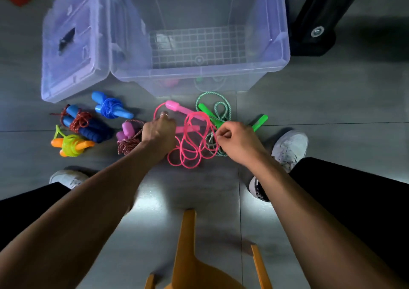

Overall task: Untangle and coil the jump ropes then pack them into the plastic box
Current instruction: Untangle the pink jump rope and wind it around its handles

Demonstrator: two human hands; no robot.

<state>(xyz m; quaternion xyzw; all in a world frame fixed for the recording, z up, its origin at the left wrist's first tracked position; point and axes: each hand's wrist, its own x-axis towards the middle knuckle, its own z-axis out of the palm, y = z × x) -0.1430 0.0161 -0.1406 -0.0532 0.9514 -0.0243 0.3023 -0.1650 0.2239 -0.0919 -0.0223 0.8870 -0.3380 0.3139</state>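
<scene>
You have the plastic box [274, 51] standing open on the floor [332, 102] straight ahead of you, its lid [73, 51] hanging off the box's left side, so the mouth is free for dropping coils in. Nothing seems to lie in the box; the colours in its near wall look like the ropes in front showing through.

Four ropes sit bundled on the floor to the near left of the box: the blue rope [110, 108], the red-corded rope [85, 123] with blue handles, the yellow rope [72, 144] with orange handles, and the pink-handled braided rope [128, 137]. They look finished and parked there, I judge, to be packed together.

Just in front of the box's near wall lies the remaining knot: the pink rope [188, 147] looped loosely over the green rope [218, 109], their cords crossing.

Your left hand [158, 132] reaches toward the box with knuckles up, its fingers curled over the pink cord near one pink handle; the exact hold is hidden under the hand. Your right hand [234, 141], on the side nearer the green handles, has its fingers bent and pinched on a strand where green and pink cross, though which strand is unclear. Both forearms run forward from your knees, wrists low over the floor, placed to draw the two cords apart.
</scene>
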